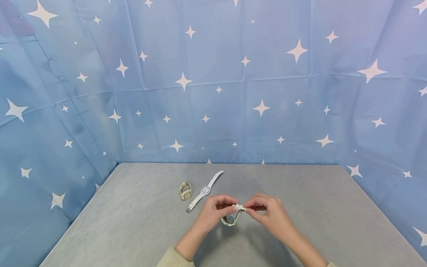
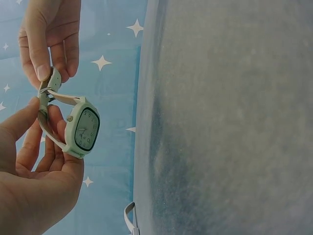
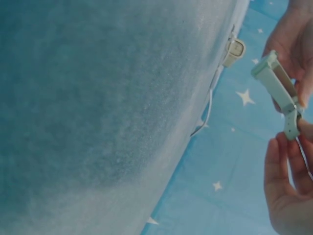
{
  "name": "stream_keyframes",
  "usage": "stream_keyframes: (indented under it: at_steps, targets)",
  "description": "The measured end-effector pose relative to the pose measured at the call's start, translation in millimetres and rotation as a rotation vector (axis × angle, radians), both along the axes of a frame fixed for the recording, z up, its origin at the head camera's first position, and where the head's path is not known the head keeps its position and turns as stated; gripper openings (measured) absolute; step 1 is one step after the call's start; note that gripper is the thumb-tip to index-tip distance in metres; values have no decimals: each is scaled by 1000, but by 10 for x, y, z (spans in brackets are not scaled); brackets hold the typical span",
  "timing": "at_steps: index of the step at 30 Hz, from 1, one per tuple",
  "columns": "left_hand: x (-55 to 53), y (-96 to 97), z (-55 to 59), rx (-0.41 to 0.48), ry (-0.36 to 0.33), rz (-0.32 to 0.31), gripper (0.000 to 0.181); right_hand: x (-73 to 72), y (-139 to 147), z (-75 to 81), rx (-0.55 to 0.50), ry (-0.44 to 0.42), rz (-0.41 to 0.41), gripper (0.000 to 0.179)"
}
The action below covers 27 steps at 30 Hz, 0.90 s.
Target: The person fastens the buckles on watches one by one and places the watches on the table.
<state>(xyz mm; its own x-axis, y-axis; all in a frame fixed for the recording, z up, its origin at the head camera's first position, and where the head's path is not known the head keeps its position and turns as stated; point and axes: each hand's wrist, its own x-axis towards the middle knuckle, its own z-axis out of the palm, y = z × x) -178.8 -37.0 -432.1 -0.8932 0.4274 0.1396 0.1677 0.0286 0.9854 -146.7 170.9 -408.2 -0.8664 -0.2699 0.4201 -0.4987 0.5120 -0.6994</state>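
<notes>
A pale green wristwatch (image 2: pixel 87 129) is held up above the table, its strap looped through the buckle. My left hand (image 1: pixel 213 212) pinches the strap by the buckle between thumb and fingers. With thumb and fingertips, my right hand (image 1: pixel 269 214) grips the strap's free end, which has holes in it. The squarish watch face hangs below the hands in the head view and faces the left wrist camera. In the right wrist view the green watch (image 3: pixel 276 81) shows from its side, between both hands.
On the grey table (image 1: pixel 150 230), a white watch (image 1: pixel 205 190) lies stretched out flat, left of the hands. Beside it stands a beige-gold watch (image 1: pixel 185 191) with its strap closed in a loop. A blue star-patterned cloth (image 1: pixel 213 100) hangs behind the table.
</notes>
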Motion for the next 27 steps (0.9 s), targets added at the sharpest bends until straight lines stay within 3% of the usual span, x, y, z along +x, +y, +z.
stream_keyframes:
  at_steps: [23, 27]
  targets:
    - [3, 47, -8, -34, 6, -1, 22, 14, -22, -15, -3, 48, -22, 17]
    - [6, 46, -10, -40, 13, -2, 21, 17, -28, -16, 9, 25, -23, 19]
